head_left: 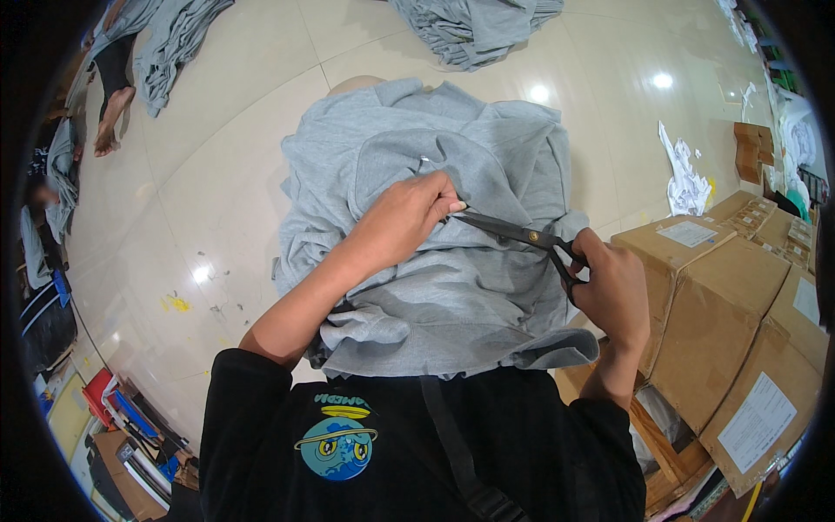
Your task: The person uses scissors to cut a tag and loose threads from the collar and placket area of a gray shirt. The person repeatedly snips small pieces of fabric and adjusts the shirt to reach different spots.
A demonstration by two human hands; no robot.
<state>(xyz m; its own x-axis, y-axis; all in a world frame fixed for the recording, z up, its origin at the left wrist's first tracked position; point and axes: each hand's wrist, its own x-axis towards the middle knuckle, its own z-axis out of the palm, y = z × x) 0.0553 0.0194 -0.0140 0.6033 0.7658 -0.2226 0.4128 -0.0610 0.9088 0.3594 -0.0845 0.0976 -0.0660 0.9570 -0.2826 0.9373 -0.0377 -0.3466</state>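
Note:
A heathered grey garment [426, 287] lies bunched in front of me, its ribbed hem toward my body. My right hand [613, 283] is closed round the handles of black scissors [509, 228], whose blades point left across the cloth. My left hand [404, 213] is closed in a pinch near the middle of the garment, right by the blade tips. What sits between the left thumb and finger is too small to make out; it may be an edge of the cloth. A small white tag [424, 162] shows on the fabric just beyond the left hand.
Taped cardboard boxes [713, 300] stand close on the right. More grey garments [483, 30] are piled on the tiled floor [235, 130] ahead. At the far left is another person's bare foot [113, 117]. White scraps [685, 178] lie at the right, and folded items [139, 435] at lower left.

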